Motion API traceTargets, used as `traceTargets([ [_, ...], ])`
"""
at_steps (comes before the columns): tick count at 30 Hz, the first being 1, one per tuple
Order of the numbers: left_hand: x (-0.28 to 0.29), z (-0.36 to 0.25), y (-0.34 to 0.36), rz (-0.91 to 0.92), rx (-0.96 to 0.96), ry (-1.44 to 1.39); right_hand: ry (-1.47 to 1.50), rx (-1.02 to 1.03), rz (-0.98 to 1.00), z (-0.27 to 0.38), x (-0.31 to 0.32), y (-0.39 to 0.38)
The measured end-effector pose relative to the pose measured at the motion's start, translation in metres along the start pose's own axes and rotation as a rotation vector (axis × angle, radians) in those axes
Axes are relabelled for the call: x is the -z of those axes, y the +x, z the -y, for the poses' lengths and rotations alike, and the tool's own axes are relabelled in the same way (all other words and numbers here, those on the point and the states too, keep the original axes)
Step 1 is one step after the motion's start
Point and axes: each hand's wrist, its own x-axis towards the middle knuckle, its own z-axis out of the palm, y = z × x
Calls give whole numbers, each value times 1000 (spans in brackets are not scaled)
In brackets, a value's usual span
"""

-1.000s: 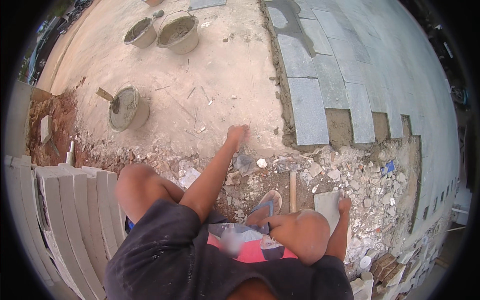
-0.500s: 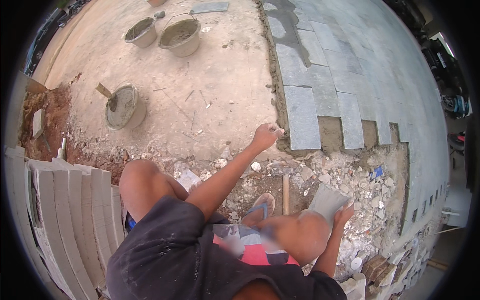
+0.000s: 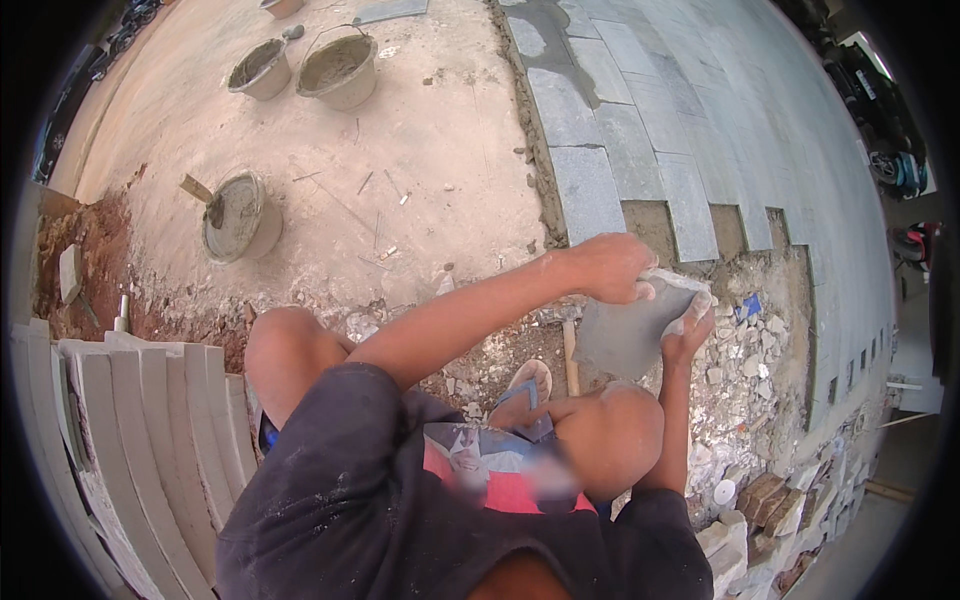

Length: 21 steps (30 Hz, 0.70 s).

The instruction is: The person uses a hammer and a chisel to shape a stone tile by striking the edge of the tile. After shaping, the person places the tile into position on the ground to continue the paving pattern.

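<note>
Between my hands, tilted above the rubble, is a grey stone tile [image 3: 625,335] with a rough, pale upper edge. My left hand [image 3: 615,268] is closed on its far edge, the arm stretched across in front of my knees. Gripping the tile's right side is my right hand [image 3: 690,325]. Just beyond them, laid grey paving slabs [image 3: 585,190] end in a stepped edge with mortar-filled gaps [image 3: 650,222]. A hammer's wooden handle [image 3: 571,365] lies on the ground beside the tile, near my sandalled foot [image 3: 525,385].
Buckets of mortar [image 3: 243,218] stand on the bare ground to the left, with others [image 3: 338,75] farther off. Tall pale slabs [image 3: 150,430] lean in a row at near left. Broken stone [image 3: 740,370] covers the ground on the right, beside stacked offcuts [image 3: 770,525].
My left hand has moved right from beside the paving edge and taken hold of the tile. The right hand has raised the tile away from my knee, toward the paving.
</note>
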Motion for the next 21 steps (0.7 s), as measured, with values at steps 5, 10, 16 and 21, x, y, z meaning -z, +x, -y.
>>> traceTargets([
  [5,45,-9,-5,-63,-1,128,132,-7,17,51,-32,28],
  [10,82,-3,-2,-154,35,260,55,42,85,90,-37,51],
  [16,112,27,-4,-325,76,393,136,-104,81,92,-15,33],
  [21,105,56,-9,-336,184,400,233,-211,45,104,10,2],
])
